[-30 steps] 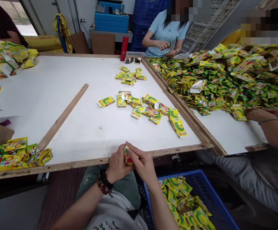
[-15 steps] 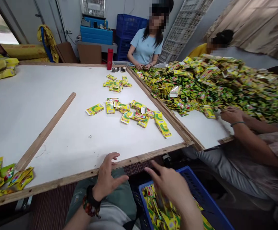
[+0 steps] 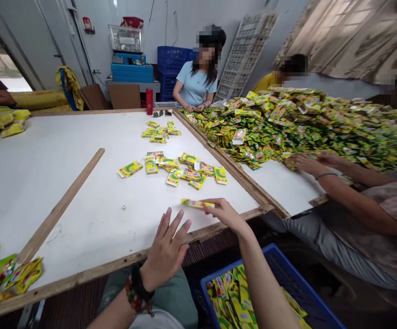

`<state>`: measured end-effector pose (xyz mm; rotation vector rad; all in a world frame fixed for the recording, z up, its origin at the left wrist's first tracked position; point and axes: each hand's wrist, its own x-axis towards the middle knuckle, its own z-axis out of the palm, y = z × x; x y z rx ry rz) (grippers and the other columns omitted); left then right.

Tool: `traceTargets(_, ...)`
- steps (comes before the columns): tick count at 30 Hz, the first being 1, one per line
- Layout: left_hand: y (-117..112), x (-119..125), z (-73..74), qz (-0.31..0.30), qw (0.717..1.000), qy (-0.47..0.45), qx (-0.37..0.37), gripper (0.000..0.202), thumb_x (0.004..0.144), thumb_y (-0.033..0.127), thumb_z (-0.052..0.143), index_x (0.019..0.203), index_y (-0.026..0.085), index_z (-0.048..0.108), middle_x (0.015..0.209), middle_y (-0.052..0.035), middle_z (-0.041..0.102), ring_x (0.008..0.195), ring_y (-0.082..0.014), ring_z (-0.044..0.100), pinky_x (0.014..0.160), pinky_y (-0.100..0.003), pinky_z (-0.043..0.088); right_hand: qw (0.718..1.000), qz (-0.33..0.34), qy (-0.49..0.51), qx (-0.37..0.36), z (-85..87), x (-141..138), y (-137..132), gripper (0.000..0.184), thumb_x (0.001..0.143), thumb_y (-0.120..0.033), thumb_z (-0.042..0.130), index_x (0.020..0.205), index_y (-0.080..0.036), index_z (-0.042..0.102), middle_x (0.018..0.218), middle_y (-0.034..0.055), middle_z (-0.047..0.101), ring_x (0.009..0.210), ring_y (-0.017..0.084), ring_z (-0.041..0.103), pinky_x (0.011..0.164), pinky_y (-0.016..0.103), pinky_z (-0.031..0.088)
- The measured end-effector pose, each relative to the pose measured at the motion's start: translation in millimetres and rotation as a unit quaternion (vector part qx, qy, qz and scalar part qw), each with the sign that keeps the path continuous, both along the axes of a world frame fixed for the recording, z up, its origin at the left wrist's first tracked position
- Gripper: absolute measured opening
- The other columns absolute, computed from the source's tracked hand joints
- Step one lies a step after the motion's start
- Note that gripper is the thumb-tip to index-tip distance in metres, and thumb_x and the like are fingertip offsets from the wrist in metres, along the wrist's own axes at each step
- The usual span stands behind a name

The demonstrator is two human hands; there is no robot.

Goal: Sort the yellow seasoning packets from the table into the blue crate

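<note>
My right hand (image 3: 224,212) grips a small yellow box (image 3: 197,204) by its right end, just above the white tabletop near the front edge. My left hand (image 3: 166,244) holds nothing; its fingers are spread at the table's wooden edge, to the left of the box. Beyond both hands lies a loose cluster of similar yellow and green boxes (image 3: 174,177). A smaller group of boxes (image 3: 157,133) rests farther back. Below my right forearm, a blue crate (image 3: 273,253) holds many yellow packs (image 3: 230,292).
A wooden strip (image 3: 64,201) lies across the table's left part, with yellow packets (image 3: 23,274) by its near end. Beyond the wooden divider (image 3: 225,169) rises a big heap of packs (image 3: 287,123). A co-worker's hands (image 3: 308,162) work there; another person (image 3: 198,82) stands behind.
My right hand has risen from over the crate to the table and now holds a box. My left hand has moved slightly right, fingers spread. A box at the cluster's right end is gone.
</note>
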<state>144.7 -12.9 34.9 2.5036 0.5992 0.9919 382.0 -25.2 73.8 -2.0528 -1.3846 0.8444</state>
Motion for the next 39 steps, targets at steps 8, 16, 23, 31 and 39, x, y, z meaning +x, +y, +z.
traceTargets(8,4.3,0.9,-11.1,0.118,0.982,0.026,-0.145,0.071,0.077,0.027,0.065,0.138,0.02,0.03,0.113,-0.0111,0.064,0.092,-0.0266,0.067,0.075,-0.04,0.057,0.921,0.033,0.38,0.081,11.5,-94.7,-42.0,0.034,0.08,-0.049,0.065,0.076,-0.015,0.069,0.058,-0.0018,0.06,0.051,0.012,0.051,0.048,0.022,0.04)
traceTargets(16,-9.5,-11.5,-49.6,0.205,0.97,-0.113,-0.071,0.069,0.075,0.031,0.067,0.134,0.021,0.033,0.112,-0.0112,0.067,0.086,-0.0238,0.07,0.072,-0.037,0.058,0.822,-0.114,0.546,0.115,-32.1,-140.7,-30.6,0.032,0.072,-0.046,0.075,0.09,-0.02,0.077,0.084,0.0021,0.073,0.082,0.02,0.064,0.08,0.03,0.05)
traceTargets(23,-1.8,-11.7,-51.0,0.047,0.984,-0.166,-0.053,0.069,0.077,0.019,0.063,0.135,0.025,0.027,0.138,-0.0148,0.053,0.123,-0.0235,0.056,0.091,-0.039,0.055,0.879,-0.116,0.439,0.145,-30.6,-138.9,-36.5,0.03,0.07,-0.034,0.076,0.097,-0.022,0.077,0.088,0.0022,0.077,0.081,0.021,0.067,0.078,0.033,0.053)
traceTargets(31,-3.1,-13.6,-47.0,0.01,0.985,-0.145,-0.093,0.065,0.074,0.018,0.062,0.13,0.026,0.03,0.142,-0.016,0.048,0.125,-0.0248,0.055,0.092,-0.039,0.055,0.926,-0.122,0.307,0.18,-35.4,-140.8,-41.6,0.032,0.08,-0.036,0.068,0.104,-0.016,0.076,0.087,0.0035,0.077,0.071,0.022,0.069,0.067,0.033,0.056)
traceTargets(39,-3.5,-14.1,-35.3,0.024,0.979,-0.085,-0.185,0.071,0.079,0.029,0.06,0.137,0.021,0.02,0.14,-0.0183,0.049,0.091,-0.0208,0.068,0.072,-0.035,0.055,0.944,0.039,0.098,0.312,-24.6,-141.4,-46.8,0.035,0.086,-0.025,0.061,0.12,-0.02,0.068,0.111,0.0091,0.073,0.088,0.023,0.072,0.078,0.032,0.057)
